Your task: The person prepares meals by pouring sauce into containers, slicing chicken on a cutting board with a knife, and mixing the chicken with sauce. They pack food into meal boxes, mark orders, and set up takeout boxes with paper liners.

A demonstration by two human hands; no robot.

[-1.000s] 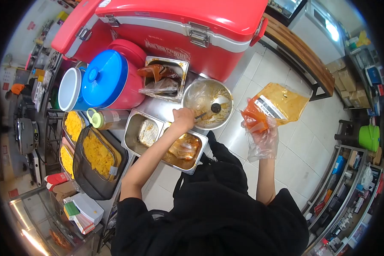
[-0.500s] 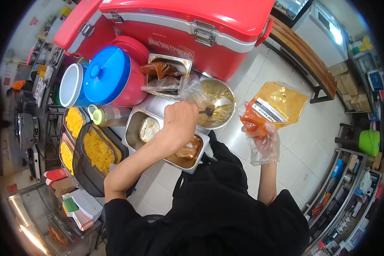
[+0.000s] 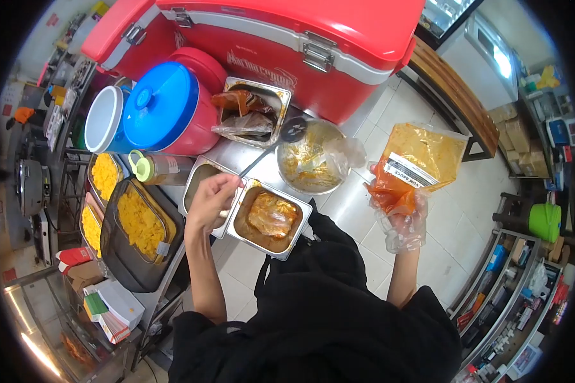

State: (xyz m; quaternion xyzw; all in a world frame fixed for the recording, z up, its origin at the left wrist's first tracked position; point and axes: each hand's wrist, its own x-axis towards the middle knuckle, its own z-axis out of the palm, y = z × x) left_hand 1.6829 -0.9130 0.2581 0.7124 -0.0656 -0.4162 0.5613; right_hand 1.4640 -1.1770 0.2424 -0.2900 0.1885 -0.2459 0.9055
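My left hand (image 3: 214, 199), bare, pinches the thin handle of a black slotted spoon (image 3: 293, 129). The spoon's round head is over the left rim of a metal mixing bowl (image 3: 310, 186) smeared with yellow-orange sauce. Clear crumpled plastic (image 3: 345, 156) lies across the bowl's right side. In a clear plastic glove, my right hand (image 3: 402, 223) grips a flat pouch of yellow sauce (image 3: 428, 150) with a white label, along with an orange sauce-stained bag (image 3: 391, 188). A steel pan (image 3: 236, 237) holding a sauce-covered bag (image 3: 271, 214) sits below the bowl.
Behind stands a red cooler box (image 3: 262, 57). To the left are a blue-lidded red jug (image 3: 160, 105), a green-capped bottle (image 3: 163, 167) and tubs of yellow food (image 3: 140, 220). Another steel pan (image 3: 278, 96) holds sauce bags. A wooden bench (image 3: 457, 89) stands at right.
My left hand has drawn back left and down from the bowl, lifting the slotted spoon out of it. The clear plastic has shifted right over the bowl. My right hand stays nearly in place.
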